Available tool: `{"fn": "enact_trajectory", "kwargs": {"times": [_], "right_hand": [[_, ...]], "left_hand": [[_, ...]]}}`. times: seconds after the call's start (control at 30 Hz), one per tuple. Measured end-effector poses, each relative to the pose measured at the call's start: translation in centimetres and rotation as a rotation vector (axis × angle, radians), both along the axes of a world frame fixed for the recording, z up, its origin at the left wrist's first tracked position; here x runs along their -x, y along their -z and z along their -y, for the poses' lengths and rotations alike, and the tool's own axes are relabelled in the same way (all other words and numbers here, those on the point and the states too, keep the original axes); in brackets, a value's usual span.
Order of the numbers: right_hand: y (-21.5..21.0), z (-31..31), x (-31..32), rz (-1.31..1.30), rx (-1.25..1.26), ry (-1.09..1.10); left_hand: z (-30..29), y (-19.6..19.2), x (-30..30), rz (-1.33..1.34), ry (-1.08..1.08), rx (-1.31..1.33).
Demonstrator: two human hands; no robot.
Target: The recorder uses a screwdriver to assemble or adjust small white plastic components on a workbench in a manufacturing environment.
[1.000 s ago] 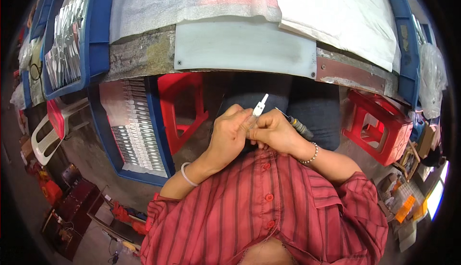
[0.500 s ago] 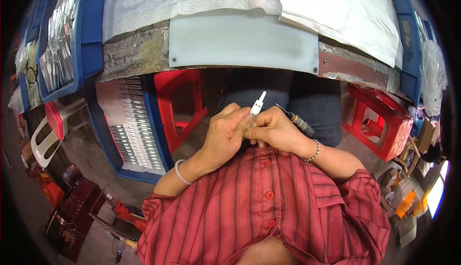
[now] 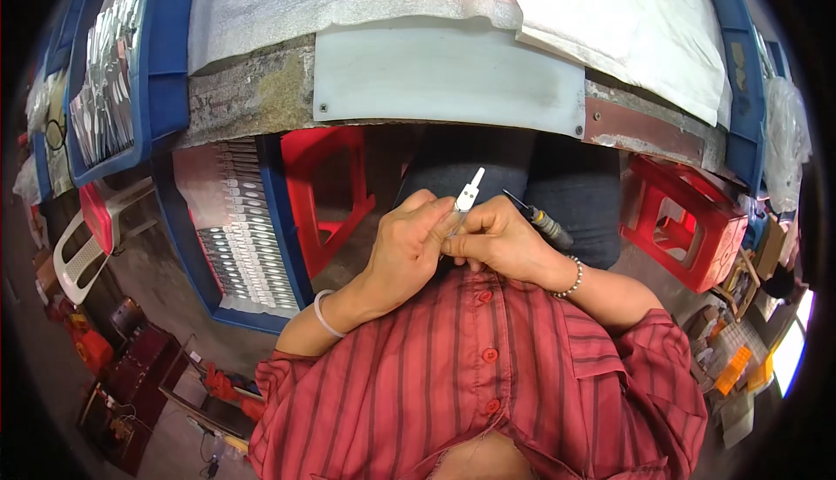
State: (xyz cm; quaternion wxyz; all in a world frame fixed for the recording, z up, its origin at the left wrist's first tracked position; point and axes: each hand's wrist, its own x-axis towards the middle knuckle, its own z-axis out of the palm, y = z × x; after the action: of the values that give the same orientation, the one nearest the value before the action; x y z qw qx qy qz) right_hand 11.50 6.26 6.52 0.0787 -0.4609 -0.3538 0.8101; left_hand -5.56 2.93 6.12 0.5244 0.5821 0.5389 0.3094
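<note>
Close in front of my shirt, my left hand (image 3: 406, 241) and my right hand (image 3: 509, 241) meet around a small white piece (image 3: 468, 194). It has a narrow tip pointing up and away, with two dark dots on its wider part. The fingers of my left hand pinch its lower end, where a clear, thin part shows between the hands. My right hand is closed against the same end, thumb pressed to the curled fingers. Beside it lies a tool like a screwdriver (image 3: 550, 226), with a thin dark shaft and a grey-yellow handle; whether my right hand grips it I cannot tell.
Ahead is a workbench with a pale plate (image 3: 448, 75) screwed to its edge and white cloth (image 3: 623, 27) on top. A blue tray (image 3: 287, 245) of flat metallic pieces stands left; another blue bin (image 3: 165, 71) sits above it. Red stools (image 3: 684, 223) flank my legs.
Both hands stay together around the white piece, which has barely shifted. The bench edge appears slightly farther right in the picture.
</note>
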Motion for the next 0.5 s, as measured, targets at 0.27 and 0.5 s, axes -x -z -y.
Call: {"fn": "enact_trajectory", "kwargs": {"times": [0.27,0.5], "right_hand": [[-0.02,0.39,0.30,-0.013,0.036,-0.010],[-0.76,0.00,0.45,0.016,0.069,-0.062]], "left_hand": [[0.37,-0.20,0.58,-0.025,0.024,-0.010],[0.79,-0.10,0.72,-0.008,0.021,0.024]]}}
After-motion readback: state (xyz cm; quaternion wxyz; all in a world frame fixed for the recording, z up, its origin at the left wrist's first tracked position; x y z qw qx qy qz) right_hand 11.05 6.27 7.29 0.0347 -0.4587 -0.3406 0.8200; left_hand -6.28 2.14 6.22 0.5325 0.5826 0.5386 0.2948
